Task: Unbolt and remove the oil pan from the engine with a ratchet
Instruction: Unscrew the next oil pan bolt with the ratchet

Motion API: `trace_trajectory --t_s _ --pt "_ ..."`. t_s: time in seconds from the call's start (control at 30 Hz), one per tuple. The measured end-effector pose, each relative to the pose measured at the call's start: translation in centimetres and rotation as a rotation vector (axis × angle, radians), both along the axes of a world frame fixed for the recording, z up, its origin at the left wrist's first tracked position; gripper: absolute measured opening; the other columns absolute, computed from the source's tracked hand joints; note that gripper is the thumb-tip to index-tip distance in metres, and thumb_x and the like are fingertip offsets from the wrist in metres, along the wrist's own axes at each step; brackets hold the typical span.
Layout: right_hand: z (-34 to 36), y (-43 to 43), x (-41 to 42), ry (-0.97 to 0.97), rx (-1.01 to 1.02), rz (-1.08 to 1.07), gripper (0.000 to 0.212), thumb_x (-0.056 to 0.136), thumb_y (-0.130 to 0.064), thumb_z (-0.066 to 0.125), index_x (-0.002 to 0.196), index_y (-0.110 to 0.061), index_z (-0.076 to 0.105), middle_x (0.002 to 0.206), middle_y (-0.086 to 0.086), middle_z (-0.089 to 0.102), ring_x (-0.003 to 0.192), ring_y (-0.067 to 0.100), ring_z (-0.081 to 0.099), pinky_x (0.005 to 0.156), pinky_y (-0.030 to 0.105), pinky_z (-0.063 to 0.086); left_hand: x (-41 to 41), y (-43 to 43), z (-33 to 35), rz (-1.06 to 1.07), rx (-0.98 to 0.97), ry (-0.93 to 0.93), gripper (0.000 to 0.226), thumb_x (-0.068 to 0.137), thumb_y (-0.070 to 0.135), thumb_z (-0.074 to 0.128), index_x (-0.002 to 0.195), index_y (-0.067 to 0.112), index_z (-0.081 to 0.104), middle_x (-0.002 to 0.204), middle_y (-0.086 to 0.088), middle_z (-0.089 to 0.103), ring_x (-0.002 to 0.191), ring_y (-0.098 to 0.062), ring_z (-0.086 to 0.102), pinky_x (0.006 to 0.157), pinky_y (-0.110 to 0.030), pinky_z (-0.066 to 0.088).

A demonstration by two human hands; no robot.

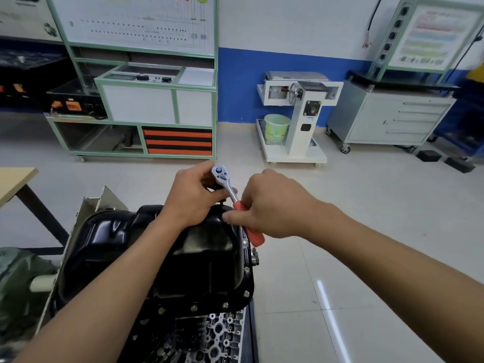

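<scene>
A glossy black oil pan (110,247) sits bolted on top of the engine (217,334), with several bolts along its near and right flange. A ratchet (230,191) with a chrome head and an orange handle stands over the pan's far right corner. My left hand (190,195) grips the socket end under the ratchet head. My right hand (269,205) holds the orange handle. The socket and the bolt beneath it are hidden by my left hand.
A wooden table (15,182) stands at the left. Beyond the engine lie a tiled floor (340,231), a green-framed training bench (146,106), a white engine stand (296,116) with a green bucket, and a grey drawer cabinet (390,119).
</scene>
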State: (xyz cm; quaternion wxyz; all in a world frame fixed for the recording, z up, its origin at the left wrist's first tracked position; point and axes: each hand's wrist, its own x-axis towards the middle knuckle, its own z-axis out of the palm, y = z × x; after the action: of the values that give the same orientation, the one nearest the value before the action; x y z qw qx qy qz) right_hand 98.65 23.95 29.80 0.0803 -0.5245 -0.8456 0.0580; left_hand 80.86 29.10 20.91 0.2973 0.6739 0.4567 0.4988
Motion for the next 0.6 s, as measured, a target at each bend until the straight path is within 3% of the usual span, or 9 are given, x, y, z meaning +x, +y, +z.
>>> trace_trajectory --t_s 0.1,0.17,0.23,0.37,0.47,0.53,0.57,0.6 --pt "-0.2 0.2 -0.2 0.115 -0.104 -0.027 0.052 0.081 -0.052 0.071 0.05 -0.016 0.05 0.046 0.0 0.044 0.045 0.018 0.042 0.047 0.028 0.033 -0.1 -0.1 0.1 0.019 0.005 0.005 0.028 0.075 0.003 0.088 0.077 0.016 0.063 0.072 0.005 0.071 0.064 -0.009 0.067 0.061 -0.024 0.054" --pt "0.3 0.8 0.5 0.112 -0.157 -0.025 0.051 0.084 -0.049 0.07 0.05 -0.015 0.052 0.046 0.001 0.051 0.046 0.019 0.045 0.049 0.03 0.041 -0.2 -0.1 0.2 0.006 -0.013 0.004 0.025 0.077 0.004 0.087 0.079 0.012 0.064 0.073 -0.001 0.07 0.066 -0.018 0.066 0.063 -0.035 0.056" --pt "0.8 1.2 1.3 0.048 -0.141 -0.027 0.048 0.087 -0.047 0.068 0.053 -0.017 0.052 0.052 0.001 0.05 0.051 0.02 0.045 0.052 0.03 0.039 -0.2 -0.1 0.3 -0.032 -0.039 0.028 0.02 0.079 0.007 0.086 0.081 0.013 0.067 0.073 -0.002 0.068 0.066 -0.017 0.062 0.066 -0.037 0.053" --pt "1.1 2.0 2.0 -0.17 0.115 -0.089 0.032 0.091 -0.045 0.063 0.069 -0.028 0.049 0.066 -0.005 0.04 0.066 0.022 0.044 0.054 0.029 0.027 -0.4 -0.1 0.4 -0.142 -0.102 0.028 0.022 0.084 0.004 0.082 0.087 0.023 0.07 0.076 0.008 0.071 0.068 -0.006 0.063 0.071 -0.022 0.052" --pt "0.6 3.2 1.9 -0.244 0.321 -0.133 0.01 0.095 -0.028 0.058 0.086 -0.025 0.061 0.069 -0.001 0.04 0.071 0.028 0.045 0.054 0.03 0.027 -0.6 -0.2 0.5 -0.193 -0.152 0.02 0.032 0.088 0.001 0.076 0.097 0.031 0.072 0.089 0.01 0.076 0.081 -0.004 0.07 0.082 -0.021 0.054" --pt "-0.2 4.4 1.9 -0.224 0.36 -0.13 0.02 0.094 -0.01 0.053 0.105 -0.022 0.065 0.094 0.002 0.061 0.084 0.03 0.053 0.057 0.031 0.039 -0.7 -0.3 0.5 -0.221 -0.158 0.023 0.037 0.089 0.001 0.076 0.1 0.035 0.073 0.097 0.007 0.077 0.09 -0.009 0.073 0.088 -0.027 0.057" --pt "-0.7 5.1 1.9 -0.183 0.333 -0.098 0.035 0.092 -0.004 0.05 0.12 -0.022 0.061 0.119 0.0 0.062 0.101 0.03 0.055 0.068 0.036 0.048 -0.8 -0.3 0.6 -0.23 -0.158 0.019 0.037 0.089 0.001 0.075 0.1 0.036 0.074 0.1 0.004 0.077 0.094 -0.014 0.074 0.09 -0.031 0.058" --pt "-1.1 5.7 2.0 -0.144 0.29 -0.057 0.052 0.09 0.001 0.048 0.137 -0.021 0.052 0.143 -0.002 0.051 0.12 0.028 0.049 0.084 0.04 0.051 -0.8 -0.2 0.6 -0.232 -0.159 0.01 0.036 0.089 0.001 0.075 0.101 0.035 0.075 0.102 0.0 0.076 0.096 -0.021 0.073 0.092 -0.037 0.059"
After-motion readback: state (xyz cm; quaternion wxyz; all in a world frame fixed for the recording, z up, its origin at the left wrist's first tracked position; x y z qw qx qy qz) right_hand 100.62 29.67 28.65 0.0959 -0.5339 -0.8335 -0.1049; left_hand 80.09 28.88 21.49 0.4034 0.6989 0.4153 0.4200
